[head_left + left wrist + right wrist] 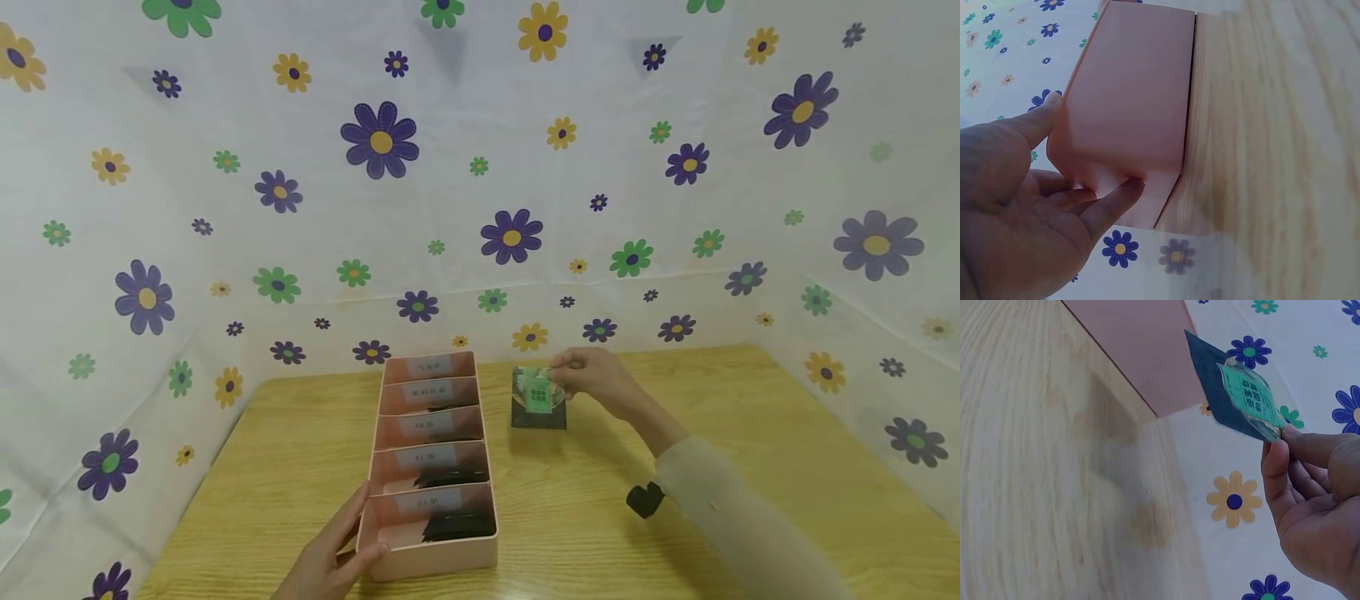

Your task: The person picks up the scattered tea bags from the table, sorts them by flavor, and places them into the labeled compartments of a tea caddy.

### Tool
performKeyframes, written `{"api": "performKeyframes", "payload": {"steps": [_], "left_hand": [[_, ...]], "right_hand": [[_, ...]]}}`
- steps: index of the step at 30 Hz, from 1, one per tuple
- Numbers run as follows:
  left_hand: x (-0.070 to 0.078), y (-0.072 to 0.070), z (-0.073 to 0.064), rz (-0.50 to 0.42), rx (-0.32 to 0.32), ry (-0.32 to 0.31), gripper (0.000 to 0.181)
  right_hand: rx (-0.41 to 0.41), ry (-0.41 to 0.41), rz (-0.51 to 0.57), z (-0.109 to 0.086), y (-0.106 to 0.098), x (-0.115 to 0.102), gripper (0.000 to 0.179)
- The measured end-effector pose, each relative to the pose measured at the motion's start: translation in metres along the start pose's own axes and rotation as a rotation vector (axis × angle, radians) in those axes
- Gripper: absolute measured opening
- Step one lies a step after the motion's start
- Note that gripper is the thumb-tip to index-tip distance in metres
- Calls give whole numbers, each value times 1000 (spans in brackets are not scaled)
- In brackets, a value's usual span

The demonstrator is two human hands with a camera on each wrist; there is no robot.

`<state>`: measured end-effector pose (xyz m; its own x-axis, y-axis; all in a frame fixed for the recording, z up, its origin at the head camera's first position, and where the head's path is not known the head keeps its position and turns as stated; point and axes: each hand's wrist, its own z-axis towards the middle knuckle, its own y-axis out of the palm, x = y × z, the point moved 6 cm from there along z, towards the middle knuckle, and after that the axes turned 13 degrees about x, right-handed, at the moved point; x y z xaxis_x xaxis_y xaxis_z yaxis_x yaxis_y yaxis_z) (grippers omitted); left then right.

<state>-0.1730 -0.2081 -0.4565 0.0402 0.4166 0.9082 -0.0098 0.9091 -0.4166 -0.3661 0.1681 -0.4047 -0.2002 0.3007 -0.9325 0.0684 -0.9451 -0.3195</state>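
Note:
A long pink divided box [435, 562] stands on the table, with compartments in a row from front to back. My left hand [333, 546] holds its near left corner, thumb at the front rim and fingers along the left side. In the left wrist view the fingers [1113, 203] press against the box's wall. Right of the box's far half, my right hand [600, 382] pinches a flat dark tea packet [538, 418] by an upper corner between thumb and fingertips. The packet's green label [1250, 397] carries printed characters. It hangs above the tabletop, its shadow below.
Dark packets [460, 527] lie in the nearest compartment, and more show in compartments behind it. Labels [438, 500] with characters mark the compartments. A small black object [645, 500] shows beside the right sleeve. Flower-printed white cloth [450, 192] encloses the wooden table [285, 467].

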Motion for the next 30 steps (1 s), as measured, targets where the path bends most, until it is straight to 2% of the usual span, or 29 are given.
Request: {"api": "performKeyframes", "payload": {"steps": [7, 14, 18, 22, 30], "left_hand": [[3, 0, 0, -18, -2, 36, 81], [1, 0, 0, -23, -10, 18, 82], [1, 0, 0, -24, -25, 28, 82], [1, 0, 0, -25, -24, 23, 81], [0, 0, 0, -22, -30, -3, 82]], "right_hand": [[129, -123, 21, 19, 17, -28, 19], [281, -318, 84, 31, 44, -63, 11], [348, -422, 25, 31, 64, -73, 6], [345, -481, -76, 29, 87, -73, 5], [263, -473, -152, 26, 116, -55, 5]]}}
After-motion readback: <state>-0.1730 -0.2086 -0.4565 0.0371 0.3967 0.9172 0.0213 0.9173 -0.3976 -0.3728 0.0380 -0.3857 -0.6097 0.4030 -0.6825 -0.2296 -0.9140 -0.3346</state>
